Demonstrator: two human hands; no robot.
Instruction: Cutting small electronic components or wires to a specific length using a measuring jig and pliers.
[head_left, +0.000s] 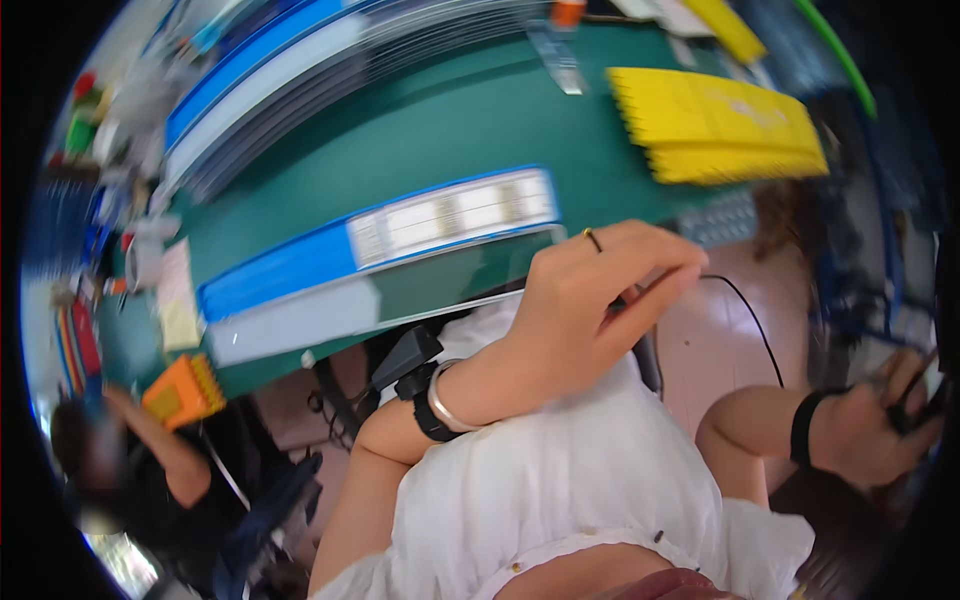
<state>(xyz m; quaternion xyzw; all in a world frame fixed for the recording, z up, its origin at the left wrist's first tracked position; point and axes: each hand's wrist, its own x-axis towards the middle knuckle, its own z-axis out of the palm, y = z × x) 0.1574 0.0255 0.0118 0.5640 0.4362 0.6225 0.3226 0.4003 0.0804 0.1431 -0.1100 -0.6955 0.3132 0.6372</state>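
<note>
My left hand (590, 310) reaches across in front of me near the table's front edge, fingers and thumb drawn together at the tips. Nothing shows between them. A ring, a bangle and a black wrist strap with a dark block (408, 358) are on that arm. Just left of the hand lies a long flat clear sleeve (290, 325) with a blue and white strip (450, 220). Far out to the right, my right hand (865, 435) is closed around something dark, blurred and partly cut off by the picture's rim.
The green table (440, 130) carries a stack of long blue and white sleeves (300, 95) at the back left. A yellow tooth-edged piece (720, 125) lies at the back right, and an orange one (185, 390) at the left. Another person (140, 480) sits at the left.
</note>
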